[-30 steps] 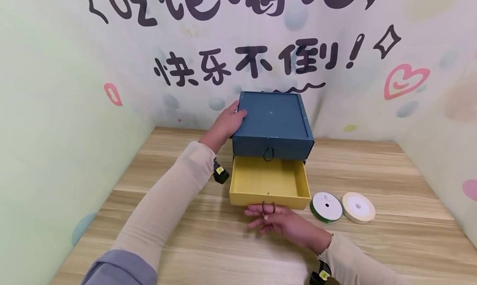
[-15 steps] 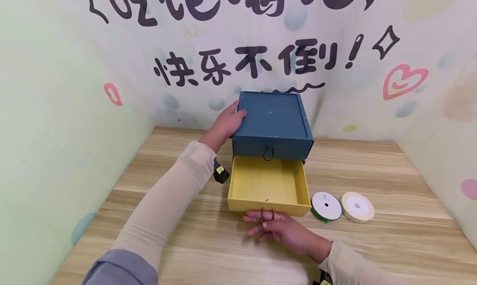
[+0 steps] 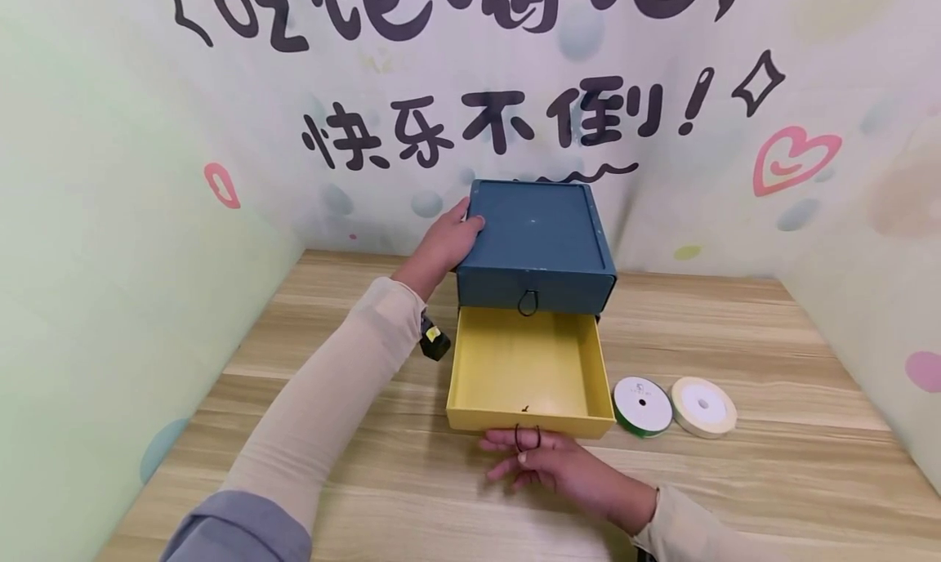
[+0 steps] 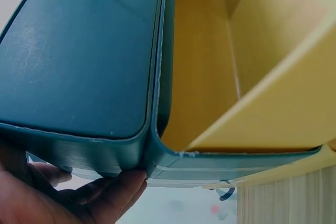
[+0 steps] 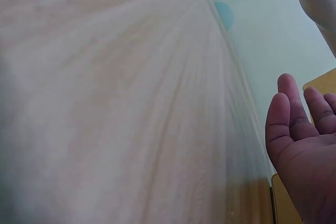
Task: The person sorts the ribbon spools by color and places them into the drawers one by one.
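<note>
One blue box [image 3: 538, 227] sits far back, its yellow drawer [image 3: 485, 421] jutting straight out toward the near side; left hand [image 3: 450, 242] grips the box's left side, right hand [image 3: 568, 470] is way closer to the drawer front, fingers hooked through its black loop [image 3: 517, 439].

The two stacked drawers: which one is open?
The lower, yellow drawer: it is pulled out, with the right hand at its dark loop pull. The upper, blue-fronted drawer sits closed above it.
</note>
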### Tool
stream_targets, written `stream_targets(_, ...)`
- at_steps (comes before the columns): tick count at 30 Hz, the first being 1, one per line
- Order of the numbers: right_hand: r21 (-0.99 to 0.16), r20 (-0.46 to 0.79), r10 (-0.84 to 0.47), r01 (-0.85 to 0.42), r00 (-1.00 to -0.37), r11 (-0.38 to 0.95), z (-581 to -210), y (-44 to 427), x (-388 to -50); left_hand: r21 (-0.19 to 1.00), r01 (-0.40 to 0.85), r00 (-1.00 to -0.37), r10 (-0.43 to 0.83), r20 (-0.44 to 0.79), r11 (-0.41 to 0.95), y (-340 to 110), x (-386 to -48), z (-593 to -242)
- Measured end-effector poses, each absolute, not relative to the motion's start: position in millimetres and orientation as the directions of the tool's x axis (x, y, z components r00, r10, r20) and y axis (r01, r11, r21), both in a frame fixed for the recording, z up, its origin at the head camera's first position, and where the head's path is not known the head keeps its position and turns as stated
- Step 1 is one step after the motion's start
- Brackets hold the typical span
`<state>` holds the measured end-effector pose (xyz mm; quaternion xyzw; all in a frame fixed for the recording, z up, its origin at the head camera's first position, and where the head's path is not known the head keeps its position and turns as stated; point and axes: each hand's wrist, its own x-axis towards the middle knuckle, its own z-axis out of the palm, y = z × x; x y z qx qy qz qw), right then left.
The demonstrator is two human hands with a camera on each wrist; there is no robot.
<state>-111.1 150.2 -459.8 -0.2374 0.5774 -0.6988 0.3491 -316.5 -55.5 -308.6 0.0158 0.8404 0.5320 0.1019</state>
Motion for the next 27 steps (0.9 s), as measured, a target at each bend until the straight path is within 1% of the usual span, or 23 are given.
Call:
stream_targets(7,-0.978,-0.088,-0.769,0.202,-0.634,-0.055,-461.0,152.8,-104.3,0.891,-0.077,-0.978,0.138,-0.154,0.447,-56.7,-316.2,-308.2)
stream_targets(12,-0.978,-0.077,-0.779,0.198,-0.623,-0.061,-461.0,154.3,-99.5,0.889,-0.076,-0.978,0.141,-0.155,0.452,-56.2,-316.1,-307.8)
stream_targets(18,-0.973,-0.093,-0.786,0.225,-0.612,-0.060,-460.9,154.7,-96.2,0.892,-0.085,-0.977,0.141,-0.163,0.443,-56.3,-317.2,-308.8)
stream_targets(27,-0.977,-0.060,-0.794,0.198,-0.605,-0.077,-464.3,153.9,-90.5,0.893,-0.079,-0.978,0.140,-0.156,0.443,-56.3,-318.6,-309.3)
